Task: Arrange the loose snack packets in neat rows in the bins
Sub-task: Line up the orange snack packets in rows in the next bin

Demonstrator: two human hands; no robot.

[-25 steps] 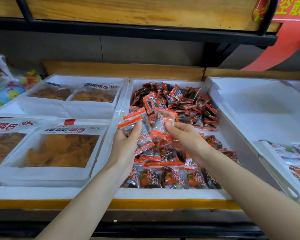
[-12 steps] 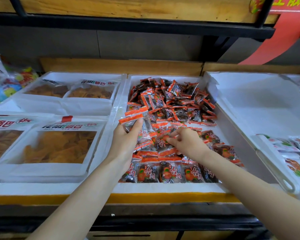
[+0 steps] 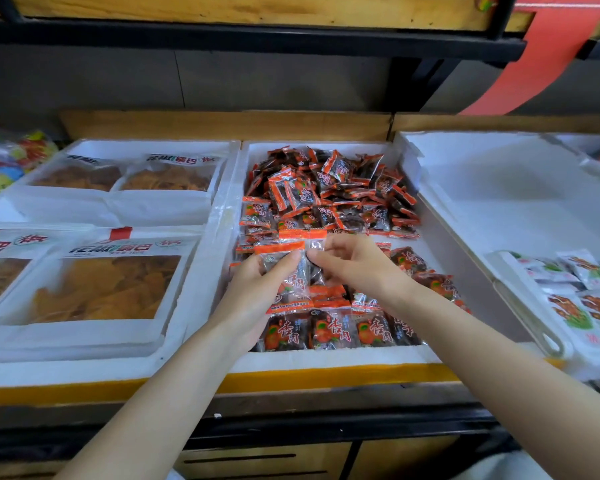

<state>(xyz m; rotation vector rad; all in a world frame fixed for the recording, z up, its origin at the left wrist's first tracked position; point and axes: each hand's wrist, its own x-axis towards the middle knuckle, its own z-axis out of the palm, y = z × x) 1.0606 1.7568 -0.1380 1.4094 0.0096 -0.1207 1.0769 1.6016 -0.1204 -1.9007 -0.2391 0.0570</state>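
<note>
A white foam bin [image 3: 326, 358] in the middle holds many small orange-and-dark snack packets. A loose heap [image 3: 333, 192] fills its back half. A neat row of packets [image 3: 333, 329] lies along its front wall. My left hand [image 3: 257, 289] holds a small stack of packets [image 3: 288, 268] upright above the bin's front half, thumb across the top one. My right hand [image 3: 354, 265] pinches another packet [image 3: 314, 244] against the right side of that stack.
A bin at the left [image 3: 94, 341] holds large clear bags of yellow crisps [image 3: 108, 285]. At the right, a tilted white foam lid [image 3: 520, 202] covers another bin, with white packets [image 3: 582, 292] beside it. A dark shelf rail [image 3: 257, 39] runs overhead.
My right hand came up from the packets lying in the bin with a packet and brought it to the stack in my left hand. The left hand barely moved.
</note>
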